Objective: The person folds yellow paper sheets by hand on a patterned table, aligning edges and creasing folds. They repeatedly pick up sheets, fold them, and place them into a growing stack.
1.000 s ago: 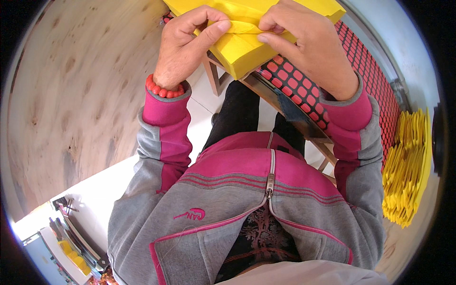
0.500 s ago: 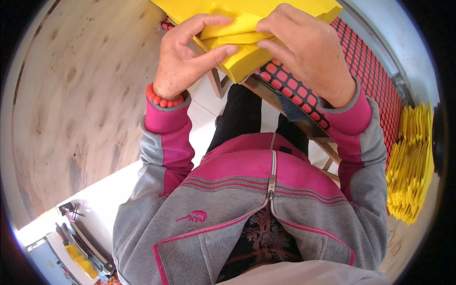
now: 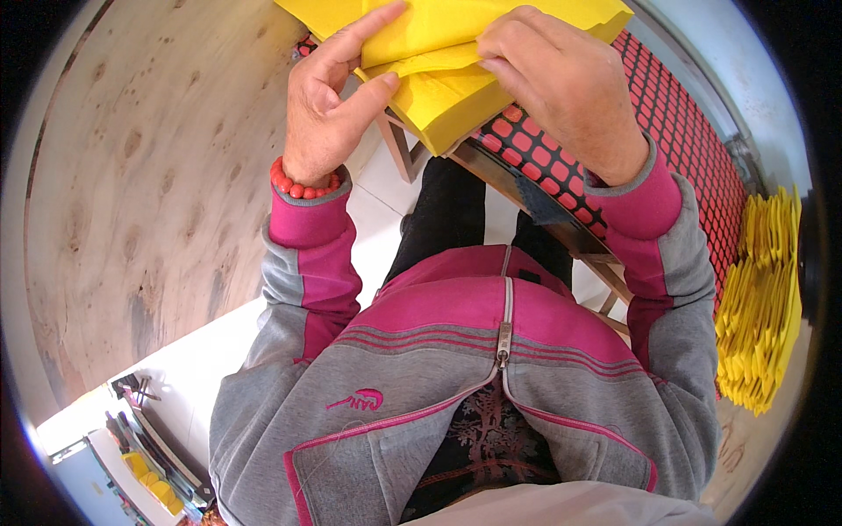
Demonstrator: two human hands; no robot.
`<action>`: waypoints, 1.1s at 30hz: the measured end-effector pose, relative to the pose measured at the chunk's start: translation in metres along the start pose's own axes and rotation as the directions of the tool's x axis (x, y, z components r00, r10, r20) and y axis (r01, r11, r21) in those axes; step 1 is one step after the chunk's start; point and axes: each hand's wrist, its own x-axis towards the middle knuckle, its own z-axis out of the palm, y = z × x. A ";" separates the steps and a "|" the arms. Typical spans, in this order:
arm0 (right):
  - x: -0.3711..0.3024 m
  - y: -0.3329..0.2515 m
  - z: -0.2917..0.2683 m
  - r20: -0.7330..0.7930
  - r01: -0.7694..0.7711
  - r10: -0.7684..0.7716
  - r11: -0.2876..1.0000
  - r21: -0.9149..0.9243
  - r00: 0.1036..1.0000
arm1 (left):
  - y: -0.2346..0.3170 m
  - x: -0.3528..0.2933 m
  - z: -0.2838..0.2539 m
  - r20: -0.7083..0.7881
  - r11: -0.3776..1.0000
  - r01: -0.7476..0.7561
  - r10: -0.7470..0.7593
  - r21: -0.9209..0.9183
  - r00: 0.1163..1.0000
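Note:
A stack of bright yellow fabric-like sheets (image 3: 447, 114) lies at the top of the view, its near corner jutting toward me. The upper sheet (image 3: 430, 35) is raised, with a folded edge across its front. At the stack's left side, my left hand (image 3: 326, 110) has thumb and index finger spread wide, the thumb tip resting by the fold and the index finger lying along the upper sheet. On the other side my right hand (image 3: 566, 88) pinches the fold's right end between thumb and fingers.
Under the stack is a table with a red-and-black patterned cover (image 3: 667, 114). Many yellow folded pieces (image 3: 759, 307) are piled at the far right. A large wooden board (image 3: 158, 193) fills the left. Yellow rolls (image 3: 153, 482) and other items sit at lower left.
My left hand has moved slightly left, its thumb drawn back from the fold and its index finger reaching further up. My right hand stays at the fold's right end.

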 end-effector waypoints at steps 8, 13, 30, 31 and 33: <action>-0.002 0.008 -0.003 0.151 0.146 -0.133 0.986 -0.077 0.980 | -0.004 -0.001 0.002 -0.055 0.995 -0.021 0.015 -0.099 0.998; -0.001 0.008 0.002 0.068 0.099 -0.095 0.993 -0.056 0.993 | -0.007 0.004 -0.003 0.021 0.994 -0.061 0.063 -0.093 0.998; -0.003 0.005 0.005 -0.079 -0.169 0.173 0.984 0.054 0.982 | -0.009 0.002 0.013 -0.143 0.999 -0.002 0.009 0.048 0.990; -0.003 0.005 0.000 -0.062 -0.201 0.205 0.977 0.073 0.977 | -0.009 0.003 0.013 -0.159 0.999 0.004 0.005 0.052 0.987; -0.003 0.000 -0.011 -0.026 -0.214 0.215 0.975 0.060 0.976 | -0.010 0.006 0.014 -0.179 0.999 -0.017 0.025 0.046 0.984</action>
